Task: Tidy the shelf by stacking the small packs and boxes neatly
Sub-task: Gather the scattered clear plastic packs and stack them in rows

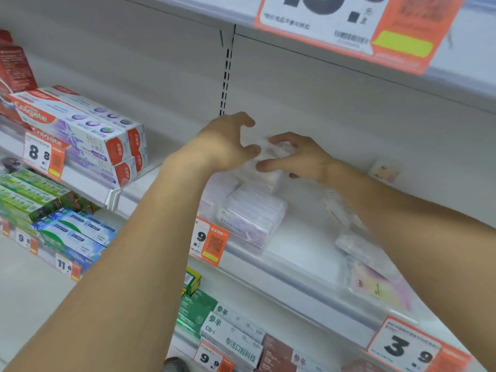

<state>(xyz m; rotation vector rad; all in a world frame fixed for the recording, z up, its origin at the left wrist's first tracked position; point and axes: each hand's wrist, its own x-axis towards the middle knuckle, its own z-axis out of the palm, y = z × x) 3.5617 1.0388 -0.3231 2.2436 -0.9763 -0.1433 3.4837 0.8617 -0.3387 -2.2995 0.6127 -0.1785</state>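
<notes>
Both hands reach over the white shelf (295, 245). My right hand (298, 155) pinches a small clear plastic pack (271, 154) between thumb and fingers, above a stack of clear boxes (251, 213). My left hand (228, 142) hovers just left of the pack with curled fingers, its fingertips at the pack's edge; whether they touch it is blurred. Loose clear packs (357, 237) lie scattered on the shelf's right part, under my right forearm. One small pack (385, 170) stands near the back wall.
Colgate toothpaste boxes (80, 130) are stacked on the shelf to the left. Green and blue toothpaste boxes (53, 216) fill the lower left shelf. Orange price tags (210, 241) hang on the shelf rails. More boxes (230, 334) sit on the shelf below.
</notes>
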